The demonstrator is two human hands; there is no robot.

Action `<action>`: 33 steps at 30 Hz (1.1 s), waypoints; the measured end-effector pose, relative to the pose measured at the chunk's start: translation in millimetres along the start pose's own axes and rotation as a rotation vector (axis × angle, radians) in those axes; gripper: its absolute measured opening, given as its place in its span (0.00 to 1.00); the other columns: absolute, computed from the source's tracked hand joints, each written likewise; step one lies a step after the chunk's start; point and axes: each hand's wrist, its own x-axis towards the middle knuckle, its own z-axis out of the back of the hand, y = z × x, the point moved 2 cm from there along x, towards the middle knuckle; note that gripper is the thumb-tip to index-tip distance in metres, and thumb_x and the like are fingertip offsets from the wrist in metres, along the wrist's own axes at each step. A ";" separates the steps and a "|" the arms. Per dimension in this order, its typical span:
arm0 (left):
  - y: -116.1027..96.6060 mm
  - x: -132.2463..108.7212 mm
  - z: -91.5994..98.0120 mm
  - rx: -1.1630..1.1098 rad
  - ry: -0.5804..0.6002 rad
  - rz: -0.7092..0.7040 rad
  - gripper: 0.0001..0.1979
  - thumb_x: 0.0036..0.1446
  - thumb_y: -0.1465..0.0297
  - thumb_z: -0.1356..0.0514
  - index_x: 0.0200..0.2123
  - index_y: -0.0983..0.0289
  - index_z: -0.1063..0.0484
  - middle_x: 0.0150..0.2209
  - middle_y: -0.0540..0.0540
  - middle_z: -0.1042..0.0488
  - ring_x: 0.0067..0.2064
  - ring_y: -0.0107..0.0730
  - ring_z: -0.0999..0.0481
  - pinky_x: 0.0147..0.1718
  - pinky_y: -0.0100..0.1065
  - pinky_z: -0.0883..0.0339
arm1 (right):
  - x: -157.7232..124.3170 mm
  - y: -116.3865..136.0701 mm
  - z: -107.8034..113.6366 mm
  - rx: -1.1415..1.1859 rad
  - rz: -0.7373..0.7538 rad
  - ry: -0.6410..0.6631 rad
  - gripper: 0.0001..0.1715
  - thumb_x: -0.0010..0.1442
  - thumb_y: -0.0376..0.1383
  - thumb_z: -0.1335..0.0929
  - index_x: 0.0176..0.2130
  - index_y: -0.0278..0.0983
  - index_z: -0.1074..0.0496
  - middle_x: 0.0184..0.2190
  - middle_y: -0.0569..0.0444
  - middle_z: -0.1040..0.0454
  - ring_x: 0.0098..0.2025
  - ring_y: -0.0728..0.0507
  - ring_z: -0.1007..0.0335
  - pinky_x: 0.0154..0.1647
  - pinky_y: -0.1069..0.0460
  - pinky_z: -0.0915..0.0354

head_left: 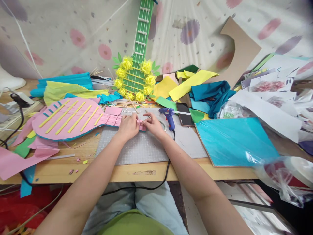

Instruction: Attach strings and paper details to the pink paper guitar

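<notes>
A pink paper guitar (66, 119) with a blue edge, slanting yellow strips and thin lines along its neck lies flat, its body to the left. Closed fingers of my left hand (128, 125) press on the neck near its right end. My right hand (154, 124) is at the small pink head (141, 125), thumb and forefinger pinched together; anything between those fingertips is too small to make out. Under both hands lies a grey cutting mat (137, 151). Just right of my right hand are a roll of tape (163, 125) and a blue glue gun (168, 118).
A green paper guitar with yellow flowers (134, 78) leans against the back curtain. A phone (185, 115), a blue board (234, 142) and paper scraps (193, 85) lie to the right. The glue gun's black cord (168, 169) hangs over the table's front edge.
</notes>
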 end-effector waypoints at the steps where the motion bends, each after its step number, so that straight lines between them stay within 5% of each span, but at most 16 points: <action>1: -0.1 -0.2 -0.4 -0.045 -0.003 0.020 0.11 0.50 0.71 0.48 0.39 0.64 0.39 0.32 0.56 0.26 0.39 0.42 0.27 0.45 0.43 0.45 | 0.1 0.6 0.1 0.007 -0.010 0.001 0.16 0.50 0.32 0.37 0.41 0.39 0.41 0.21 0.64 0.29 0.23 0.52 0.32 0.29 0.55 0.35; 10: -8.3 -1.7 -7.0 -0.249 -0.067 0.178 0.16 0.46 0.65 0.42 0.39 0.62 0.40 0.35 0.52 0.25 0.40 0.38 0.27 0.48 0.45 0.48 | 0.1 5.4 -2.0 0.091 -0.077 0.038 0.16 0.48 0.30 0.38 0.39 0.39 0.42 0.18 0.67 0.32 0.17 0.53 0.37 0.23 0.56 0.37; 24: -19.8 -6.4 -15.1 0.025 -0.185 0.049 0.10 0.52 0.68 0.46 0.39 0.63 0.35 0.35 0.57 0.27 0.42 0.43 0.32 0.48 0.44 0.48 | 2.9 1.8 -2.5 -0.117 -0.022 0.046 0.16 0.50 0.30 0.41 0.42 0.40 0.40 0.21 0.63 0.33 0.24 0.50 0.33 0.28 0.54 0.35; 33: -26.1 -4.0 -18.8 0.070 -0.254 0.073 0.10 0.55 0.71 0.49 0.41 0.63 0.34 0.34 0.57 0.26 0.41 0.42 0.31 0.43 0.41 0.45 | -5.1 10.3 -3.6 -0.405 0.103 -0.058 0.18 0.54 0.33 0.40 0.46 0.40 0.42 0.24 0.61 0.31 0.27 0.47 0.33 0.31 0.52 0.38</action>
